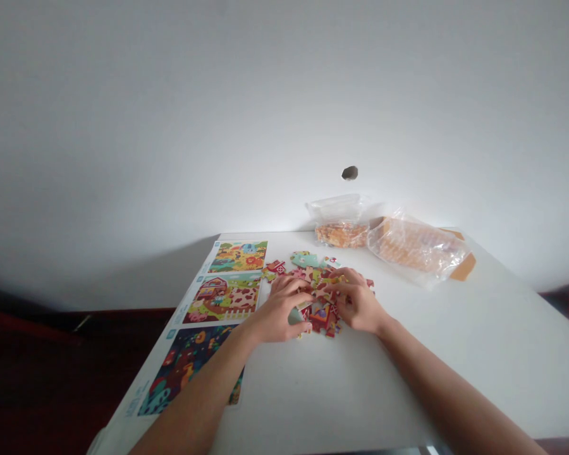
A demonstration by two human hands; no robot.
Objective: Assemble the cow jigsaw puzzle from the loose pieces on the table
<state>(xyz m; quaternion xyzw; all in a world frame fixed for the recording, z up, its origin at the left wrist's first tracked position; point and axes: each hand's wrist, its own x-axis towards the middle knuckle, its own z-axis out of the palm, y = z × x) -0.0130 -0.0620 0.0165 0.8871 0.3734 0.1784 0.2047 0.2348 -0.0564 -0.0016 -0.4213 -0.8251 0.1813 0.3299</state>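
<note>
Soft light, grey shadow on the wall [284,114]

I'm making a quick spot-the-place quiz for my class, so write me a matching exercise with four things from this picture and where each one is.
Things:
1. Dark hole
2. Puzzle pieces
3. Picture sheet
4. Smaller clear bag

Places:
A. Along the left side of the table
B. Near the wall, left of the larger clear bag
C. In the wall, above the table
D. Beneath and around the left hand and right hand

Pairs: 1-C, 2-D, 3-A, 4-B
</note>
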